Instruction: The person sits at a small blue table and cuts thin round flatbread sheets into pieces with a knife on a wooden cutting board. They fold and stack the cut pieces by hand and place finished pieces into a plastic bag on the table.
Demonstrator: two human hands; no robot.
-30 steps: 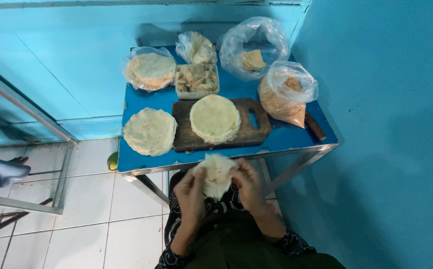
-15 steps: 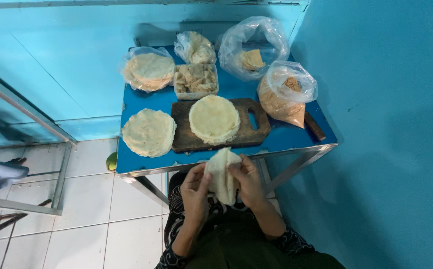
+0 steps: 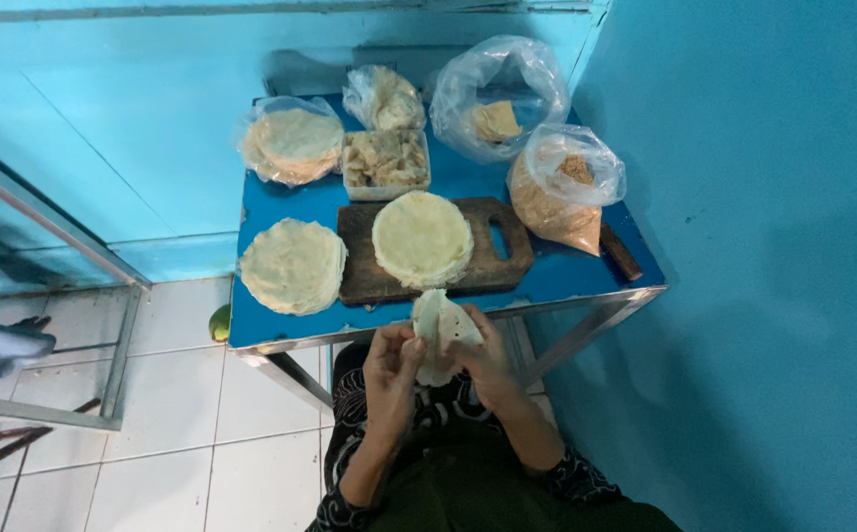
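Note:
Both my hands hold one thin pale round wrapper, folded between them, just below the front edge of the small blue table. My left hand grips its left side and my right hand its right side. On the table a stack of the same wrappers rests on a dark wooden cutting board. A second stack lies to the left of the board.
At the back stand a bagged stack of wrappers, a tray of filling and several plastic bags, one with orange-brown crumbs. A blue wall is close on the right, a metal frame on the left, white floor tiles below.
The wrapper lay spread flat in my hands; now it is folded and bunched between them. My hands have drawn closer together.

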